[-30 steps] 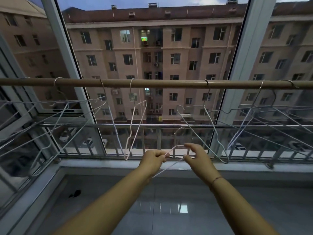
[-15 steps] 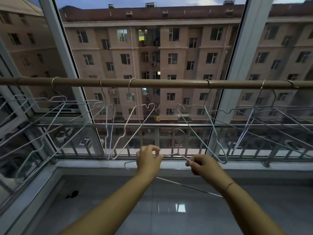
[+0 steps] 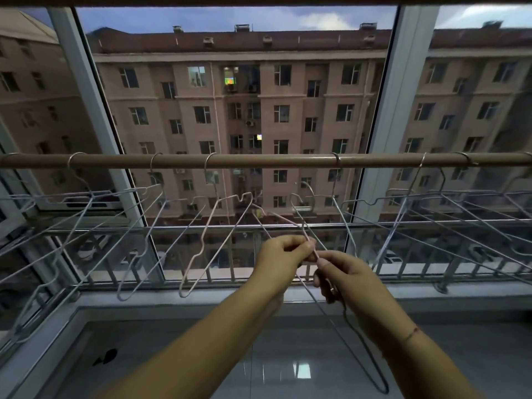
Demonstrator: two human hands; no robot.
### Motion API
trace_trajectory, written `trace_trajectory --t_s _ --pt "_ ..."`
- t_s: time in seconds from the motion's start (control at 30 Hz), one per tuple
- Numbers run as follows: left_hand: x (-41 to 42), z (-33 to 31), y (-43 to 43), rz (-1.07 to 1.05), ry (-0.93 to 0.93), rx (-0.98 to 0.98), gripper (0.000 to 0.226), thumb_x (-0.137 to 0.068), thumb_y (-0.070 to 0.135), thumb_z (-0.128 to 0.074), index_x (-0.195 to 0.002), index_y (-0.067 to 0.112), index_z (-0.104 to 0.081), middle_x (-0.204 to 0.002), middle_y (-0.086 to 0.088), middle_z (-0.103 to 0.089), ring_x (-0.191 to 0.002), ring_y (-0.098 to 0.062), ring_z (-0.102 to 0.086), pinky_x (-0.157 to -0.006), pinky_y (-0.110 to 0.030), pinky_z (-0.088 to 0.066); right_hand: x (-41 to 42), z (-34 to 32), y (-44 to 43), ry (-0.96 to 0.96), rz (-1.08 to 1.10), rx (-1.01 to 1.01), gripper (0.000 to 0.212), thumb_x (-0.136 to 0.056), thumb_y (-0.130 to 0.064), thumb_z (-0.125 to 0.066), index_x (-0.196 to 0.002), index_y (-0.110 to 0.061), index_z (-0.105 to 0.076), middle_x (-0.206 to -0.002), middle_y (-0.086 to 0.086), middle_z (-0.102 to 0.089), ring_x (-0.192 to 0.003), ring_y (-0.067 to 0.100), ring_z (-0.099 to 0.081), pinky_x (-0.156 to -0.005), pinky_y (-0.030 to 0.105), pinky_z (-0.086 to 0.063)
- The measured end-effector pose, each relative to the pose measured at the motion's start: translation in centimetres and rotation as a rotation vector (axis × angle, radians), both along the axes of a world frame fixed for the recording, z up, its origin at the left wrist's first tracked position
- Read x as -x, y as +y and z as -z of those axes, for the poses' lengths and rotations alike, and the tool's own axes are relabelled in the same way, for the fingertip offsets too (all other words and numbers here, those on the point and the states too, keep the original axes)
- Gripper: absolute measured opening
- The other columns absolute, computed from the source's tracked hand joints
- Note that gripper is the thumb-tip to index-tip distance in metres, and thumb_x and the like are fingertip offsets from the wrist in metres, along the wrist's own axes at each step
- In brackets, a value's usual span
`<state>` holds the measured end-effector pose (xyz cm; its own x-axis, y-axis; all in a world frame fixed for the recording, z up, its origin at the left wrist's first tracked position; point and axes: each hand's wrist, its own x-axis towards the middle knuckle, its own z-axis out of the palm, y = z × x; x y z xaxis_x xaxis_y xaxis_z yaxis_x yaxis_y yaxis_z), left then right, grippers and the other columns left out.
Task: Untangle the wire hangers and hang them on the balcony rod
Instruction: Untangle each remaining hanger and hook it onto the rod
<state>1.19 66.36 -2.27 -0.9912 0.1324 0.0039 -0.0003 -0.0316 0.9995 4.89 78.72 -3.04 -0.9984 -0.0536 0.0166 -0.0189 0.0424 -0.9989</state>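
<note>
Beyond the window, an apartment block point(image 3: 259, 119) faces the balcony rod point(image 3: 259, 161), which carries hooked wire hangers point(image 3: 218, 226). Below it, left hand point(image 3: 280, 259) and right hand point(image 3: 344, 279) pinch a loose hanger point(image 3: 342, 332), its body trailing down-right beneath the right hand.

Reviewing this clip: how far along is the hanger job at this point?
Mostly done, it seems. Several wire hangers already hook over the balcony rod, such as the pale one left of centre. In hand: the left hand and right hand both pinch a held hanger, its loop dangling below the wrists. Left: hooking it onto the rod. Whether more tangled hangers wait out of view cannot be told.
</note>
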Motion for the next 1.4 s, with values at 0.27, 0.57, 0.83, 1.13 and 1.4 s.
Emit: trace_trajectory --t_s 0.27,0.57,0.83,1.13,1.4 --pt "2.7 -5.1 -1.4 -0.047 0.034 -0.087 0.016 -0.094 0.011 -0.051 -0.088 0.016 -0.066 -0.08 0.0 -0.07 -0.064 -0.007 -0.058 -0.062 -0.02 -0.047 1.5 -2.6 -1.4 0.014 -0.053 0.085 0.024 -0.096 -0.013 -0.043 -0.103 -0.005 -0.064 -0.059 0.004 -0.059 -0.049 0.01 -0.049 -0.046 0.017 -0.039" --pt "5.0 -4.4 -1.8 -0.108 -0.084 -0.044 0.021 -0.094 0.01 -0.051 -0.079 0.013 -0.065 -0.076 -0.003 -0.066 -0.056 -0.006 -0.053 -0.046 -0.014 -0.044 3.6 -2.5 -3.1 -0.038 -0.068 0.094 0.024 -0.093 -0.016 -0.048 -0.104 -0.002 -0.064 -0.061 0.006 -0.059 -0.049 0.011 -0.049 -0.047 0.018 -0.039" --pt "5.8 -3.6 -2.3 -0.191 -0.067 0.015 0.019 -0.092 0.014 -0.056 -0.109 0.011 -0.062 -0.091 0.0 -0.064 -0.075 -0.008 -0.056 -0.068 -0.023 -0.045 3.7 -1.6 -3.4 -0.065 -0.029 0.018 0.024 -0.094 -0.02 -0.045 -0.102 -0.009 -0.065 -0.069 0.001 -0.064 -0.063 0.012 -0.055 -0.056 0.02 -0.044" --pt "2.5 -5.4 0.4 -0.291 0.412 0.067 0.02 -0.091 0.017 -0.057 -0.11 0.022 -0.055 -0.105 0.003 -0.057 -0.095 -0.007 -0.056 -0.078 -0.019 -0.05 1.2 -2.5 1.3 0.222 0.276 -0.085 0.018 -0.091 -0.014 -0.05 -0.094 -0.025 -0.064 -0.091 -0.002 -0.068 -0.086 0.01 -0.064 -0.072 0.023 -0.051" --pt "1.8 -4.8 10.5 0.089 0.175 0.212 0.032 -0.099 0.022 -0.041 -0.126 0.015 -0.056 -0.123 -0.002 -0.06 -0.115 -0.017 -0.054 -0.095 -0.029 -0.045 3.1 -0.4 8.5 0.18 0.793 -0.414 0.046 -0.071 -0.029 -0.076 -0.107 -0.017 -0.049 -0.112 0.006 -0.047 -0.102 0.021 -0.049 -0.088 0.036 -0.047"
